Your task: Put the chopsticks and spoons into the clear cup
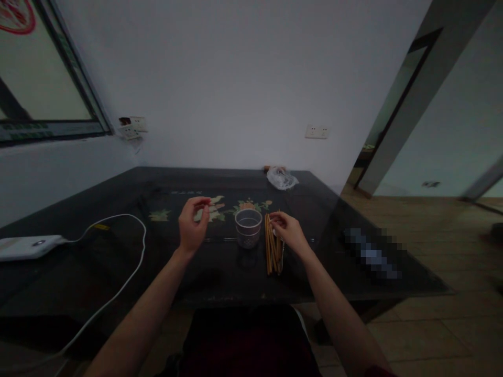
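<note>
A clear plastic cup (248,230) stands upright on the dark table, between my two hands. To the left of it, my left hand (192,224) hovers with thumb and curved fingers apart and nothing between them. Just right of the cup lies a bundle of several yellow-brown chopsticks (269,248), pointing roughly toward me. Among them is a thin shiny metal piece (282,256), perhaps a spoon handle, partly covered. My right hand (290,231) reaches over the upper end of the bundle with its fingertips drawn together. What those fingertips pinch is too small to make out.
A white power bank (29,247) with a white cable (142,246) is at the left. A crumpled clear plastic bag (282,179) lies near the wall. At the right is a blurred-out object (371,255). The dark table (220,285) has a floral pattern and ends close before me.
</note>
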The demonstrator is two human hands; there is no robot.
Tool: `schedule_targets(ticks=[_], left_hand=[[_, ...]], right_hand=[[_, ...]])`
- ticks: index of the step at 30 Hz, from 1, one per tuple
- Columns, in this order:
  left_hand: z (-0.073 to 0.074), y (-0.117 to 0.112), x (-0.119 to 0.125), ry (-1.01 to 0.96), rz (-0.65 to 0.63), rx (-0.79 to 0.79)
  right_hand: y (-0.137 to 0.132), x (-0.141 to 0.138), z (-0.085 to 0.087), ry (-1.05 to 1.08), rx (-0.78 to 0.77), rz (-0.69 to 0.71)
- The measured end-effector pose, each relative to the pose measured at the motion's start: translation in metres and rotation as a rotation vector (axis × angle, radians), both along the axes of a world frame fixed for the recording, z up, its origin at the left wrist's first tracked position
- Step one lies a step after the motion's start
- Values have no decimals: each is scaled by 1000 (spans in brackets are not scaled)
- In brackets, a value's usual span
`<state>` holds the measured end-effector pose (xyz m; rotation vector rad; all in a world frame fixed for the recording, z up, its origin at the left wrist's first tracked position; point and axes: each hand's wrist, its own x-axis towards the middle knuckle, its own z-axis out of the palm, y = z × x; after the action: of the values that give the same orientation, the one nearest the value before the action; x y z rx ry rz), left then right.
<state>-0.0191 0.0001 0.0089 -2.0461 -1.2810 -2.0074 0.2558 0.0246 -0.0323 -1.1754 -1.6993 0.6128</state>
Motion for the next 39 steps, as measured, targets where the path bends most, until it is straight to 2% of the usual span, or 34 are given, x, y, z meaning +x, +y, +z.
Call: schedule_targets(ticks=[3, 4, 6, 9, 11, 13, 15, 18, 24, 30, 39], left_hand=[[11, -21, 12, 129, -39, 62], [13, -29, 21, 209, -85, 75], [13, -41, 43, 440, -273, 77], [0, -49, 82, 901, -579, 70], [-16, -46, 105, 1041, -627, 90], [-35, -39, 119, 1058, -630, 101], [-50, -32, 122, 1020, -613, 67], [-62, -25, 117, 937, -592, -14], [-62, -26, 116, 797, -639, -173], [-61, -30, 119, 821, -599, -239], [-62, -28, 118, 841, -637, -287]], right_hand=[[2, 13, 12, 28, 14, -45], [4, 18, 17, 18, 20, -54], [12, 28, 28, -45, 30, -68], [33, 39, 42, -229, 13, -120], [50, 43, 45, -392, -66, -182], [66, 44, 41, -542, -191, -275], [75, 44, 31, -634, -310, -320], [80, 44, 14, -687, -415, -317], [80, 40, -3, -779, -504, -280], [78, 30, -6, -814, -514, -276], [80, 29, -9, -759, -495, -207]])
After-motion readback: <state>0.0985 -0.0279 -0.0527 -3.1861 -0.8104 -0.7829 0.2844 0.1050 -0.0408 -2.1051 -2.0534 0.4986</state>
